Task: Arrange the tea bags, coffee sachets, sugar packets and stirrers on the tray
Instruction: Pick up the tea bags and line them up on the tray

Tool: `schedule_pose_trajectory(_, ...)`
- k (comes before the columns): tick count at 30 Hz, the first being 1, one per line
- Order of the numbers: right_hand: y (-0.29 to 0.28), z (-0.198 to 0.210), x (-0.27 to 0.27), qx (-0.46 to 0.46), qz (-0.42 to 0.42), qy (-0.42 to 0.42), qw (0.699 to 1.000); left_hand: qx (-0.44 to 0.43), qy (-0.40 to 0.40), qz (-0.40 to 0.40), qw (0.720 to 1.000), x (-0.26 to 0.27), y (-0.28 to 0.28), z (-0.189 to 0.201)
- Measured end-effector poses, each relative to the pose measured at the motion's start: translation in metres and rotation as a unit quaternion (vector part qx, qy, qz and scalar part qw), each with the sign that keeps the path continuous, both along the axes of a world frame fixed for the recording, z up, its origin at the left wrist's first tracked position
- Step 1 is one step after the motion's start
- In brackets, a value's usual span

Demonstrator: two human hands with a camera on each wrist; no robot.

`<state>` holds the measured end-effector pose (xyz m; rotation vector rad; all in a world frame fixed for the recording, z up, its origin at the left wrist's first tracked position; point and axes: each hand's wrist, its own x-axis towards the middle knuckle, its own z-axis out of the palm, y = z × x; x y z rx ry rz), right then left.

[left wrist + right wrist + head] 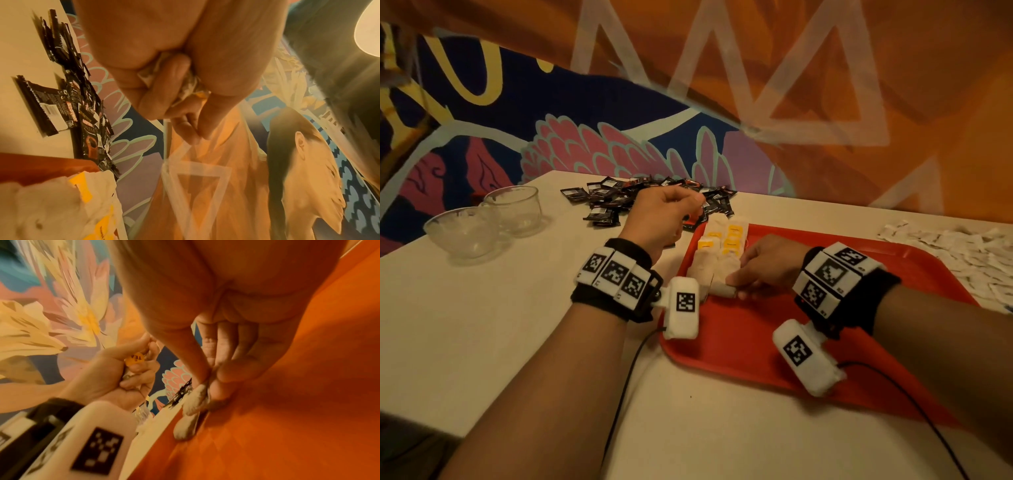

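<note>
Both forearms are seen nearest the head camera, reaching over a white table (482, 342) to a red tray (756, 346); the right hand (763, 265) is lowered onto the tray's left part, where a tea bag (722, 289) is pinched between thumb and fingertips and set at the near end of two rows of tea bags (722, 246), seemingly so that the row is extended neatly; the left hand (661, 214) is held raised beside the tray's far left corner, its fingers curled round a small bunch of further tea bags (188, 88), probably kept as a supply for the other hand; coffee sachets (619, 198) are left heaped on the table beyond, and sugar packets (962, 246) to the tray's right, apparently awaiting their turn; two glass bowls (482, 222) are seen at the left; stirrers cannot be made out.
</note>
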<state>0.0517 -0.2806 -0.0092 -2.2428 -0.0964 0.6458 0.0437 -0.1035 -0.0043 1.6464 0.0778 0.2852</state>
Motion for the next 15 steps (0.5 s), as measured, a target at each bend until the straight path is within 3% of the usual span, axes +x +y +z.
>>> schedule_pose_trajectory(6,0.01,-0.005,-0.008,-0.031,0.001,0.028,0.999,-0.011,0.016,0.004,1.0,0.003,0.003,-0.004)
schedule_pose_trajectory(15,0.013,-0.004,-0.009,-0.092,0.027,-0.034,0.995,-0.003,0.03,0.002,1.0,0.006,0.004,-0.007)
